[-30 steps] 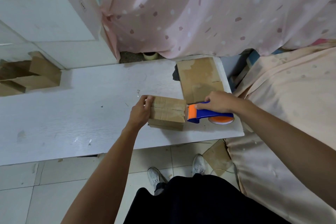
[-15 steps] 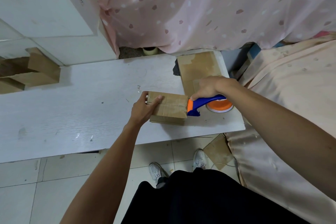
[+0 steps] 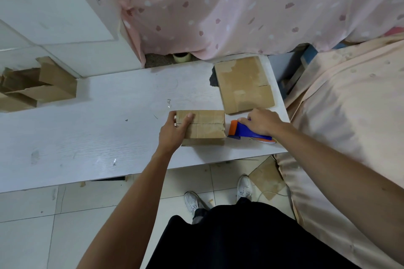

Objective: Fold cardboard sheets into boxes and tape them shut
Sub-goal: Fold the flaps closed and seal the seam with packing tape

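A small brown cardboard box (image 3: 204, 125) with closed flaps stands on the white table (image 3: 87, 133), tape along its top seam. My left hand (image 3: 172, 134) grips its left end, thumb on top and fingers over the far edge. Just right of the box lies a blue and orange tape dispenser (image 3: 239, 130), a small gap between them. My right hand (image 3: 260, 121) holds its blue handle from above, index finger stretched toward the orange front. A flat cardboard sheet (image 3: 244, 85) lies behind them on the table.
Folded cardboard boxes (image 3: 39, 89) sit at the table's far left. A pink curtain hangs behind, with a tape roll (image 3: 181, 57) on the floor under it. A peach-covered bed (image 3: 349, 116) borders the table's right edge. A cardboard scrap (image 3: 266, 178) lies on the floor.
My right hand pulled the dispenser off the box's right end, tilted it up, then lowered it beside the box. My left hand shifted its thumb onto the box top.
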